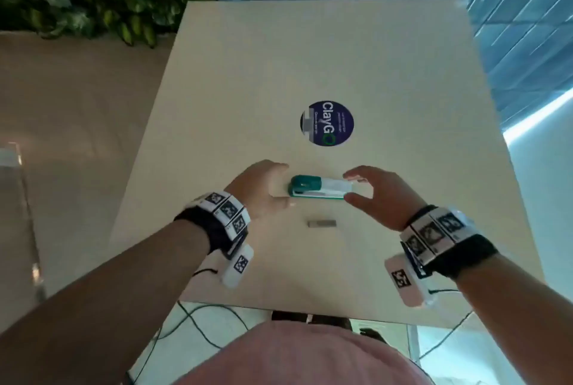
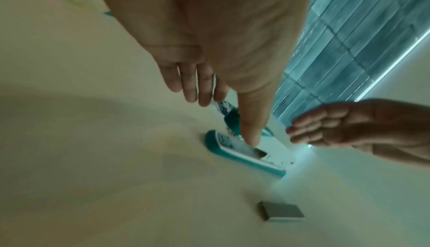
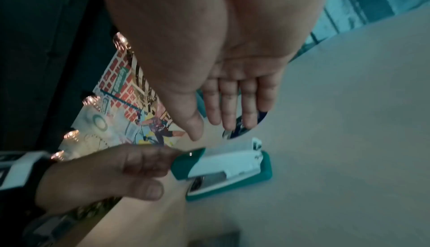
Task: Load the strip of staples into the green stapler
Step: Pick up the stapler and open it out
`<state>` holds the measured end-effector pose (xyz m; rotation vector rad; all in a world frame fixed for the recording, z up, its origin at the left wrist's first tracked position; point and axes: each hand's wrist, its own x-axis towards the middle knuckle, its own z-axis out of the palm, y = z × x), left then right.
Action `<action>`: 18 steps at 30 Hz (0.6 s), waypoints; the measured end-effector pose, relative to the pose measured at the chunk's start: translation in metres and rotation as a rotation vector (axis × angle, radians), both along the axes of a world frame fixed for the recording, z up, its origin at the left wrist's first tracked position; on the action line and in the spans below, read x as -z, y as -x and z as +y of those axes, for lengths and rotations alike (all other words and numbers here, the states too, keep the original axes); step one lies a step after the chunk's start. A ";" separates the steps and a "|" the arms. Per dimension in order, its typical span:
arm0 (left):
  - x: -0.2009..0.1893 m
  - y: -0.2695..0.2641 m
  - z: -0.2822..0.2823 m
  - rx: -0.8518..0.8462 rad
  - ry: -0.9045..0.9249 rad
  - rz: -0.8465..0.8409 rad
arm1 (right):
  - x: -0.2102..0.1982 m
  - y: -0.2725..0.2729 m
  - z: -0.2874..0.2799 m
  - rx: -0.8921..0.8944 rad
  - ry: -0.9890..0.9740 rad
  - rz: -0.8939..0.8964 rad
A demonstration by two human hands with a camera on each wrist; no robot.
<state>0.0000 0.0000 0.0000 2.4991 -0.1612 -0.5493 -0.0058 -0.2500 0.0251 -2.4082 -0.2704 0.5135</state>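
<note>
Flanking stapler (image 1: 319, 187), open hands (image 1: 322, 190)

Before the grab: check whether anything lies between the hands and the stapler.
Nothing visible does. The left hand and right hand flank the green stapler on the table. The staple strip lies nearer the person, out of the way.

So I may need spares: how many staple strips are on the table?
1. The strip of staples lies loose on the table, nearer the person than the green stapler, between the two wrists. None other shows; the hands could hide more.
</note>
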 end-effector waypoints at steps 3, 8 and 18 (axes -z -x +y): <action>0.009 -0.013 -0.017 0.066 -0.029 -0.021 | 0.013 -0.012 0.026 -0.029 0.018 0.018; 0.022 -0.020 -0.028 0.045 0.035 -0.036 | 0.028 -0.025 0.062 -0.117 0.078 -0.003; 0.035 -0.030 -0.020 0.061 0.092 -0.041 | 0.028 -0.037 0.072 -0.214 0.139 0.003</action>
